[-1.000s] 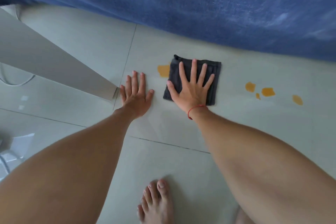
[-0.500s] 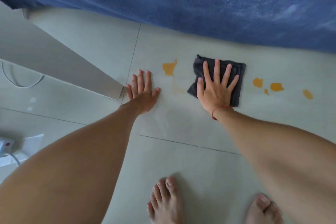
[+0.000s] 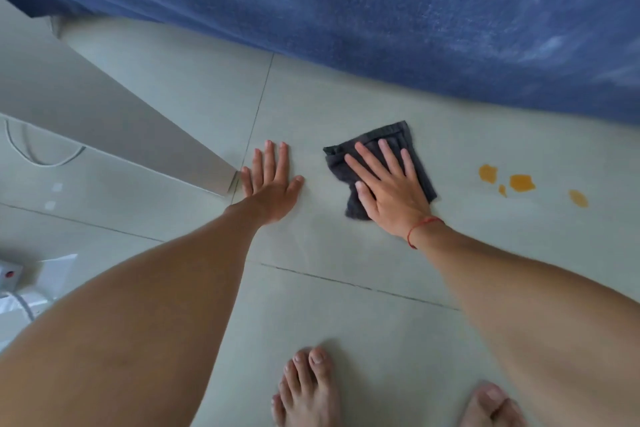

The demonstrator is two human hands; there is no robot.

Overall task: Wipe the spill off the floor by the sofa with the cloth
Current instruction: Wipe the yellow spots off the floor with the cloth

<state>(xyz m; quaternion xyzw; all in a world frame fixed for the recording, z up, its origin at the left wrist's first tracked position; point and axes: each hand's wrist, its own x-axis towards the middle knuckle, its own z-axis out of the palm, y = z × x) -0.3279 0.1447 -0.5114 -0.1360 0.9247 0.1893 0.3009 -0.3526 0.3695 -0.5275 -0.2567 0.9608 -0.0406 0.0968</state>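
Cloth [image 3: 398,140] — dark, ribbed, rumpled — lies under right hand [image 3: 389,189], grip splayed flat; left hand [image 3: 270,184] flat, spread.

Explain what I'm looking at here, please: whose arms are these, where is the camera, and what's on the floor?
There is no machine in this one. A person wears a wide-angle camera on the head, so you look down along both bare arms to the tiled floor; the bare feet show at the bottom edge.

The left hand lies flat on the tile, fingers spread, holding nothing; it seems to prop the person up. The right hand, with a red string at the wrist, presses flat on a dark grey cloth rather than gripping it.

To the right of the cloth, apart from it, sit four small orange spill spots. The blue fabric across the top is the sofa. At left are a pale slanted panel and a thin cable.
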